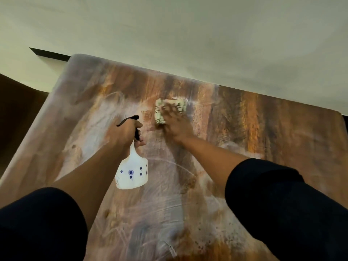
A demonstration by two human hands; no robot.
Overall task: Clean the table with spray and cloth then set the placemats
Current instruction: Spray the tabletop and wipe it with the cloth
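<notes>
A white spray bottle (131, 172) with small blue prints and a black trigger head hangs above the wooden table (263, 129). My left hand (125, 134) grips its neck, fingers curled round the trigger. Farther back, my right hand (176, 127) presses flat on a pale, striped cloth (170, 108) lying on the tabletop near the far edge. The hand and cloth are blurred. Wet wipe streaks cover much of the table's surface. No placemats are in view.
A pale wall (188, 34) runs directly behind the table's far edge. Dark floor (17, 110) shows past the table's left edge. A dark ledge (50, 53) sits by the far left corner.
</notes>
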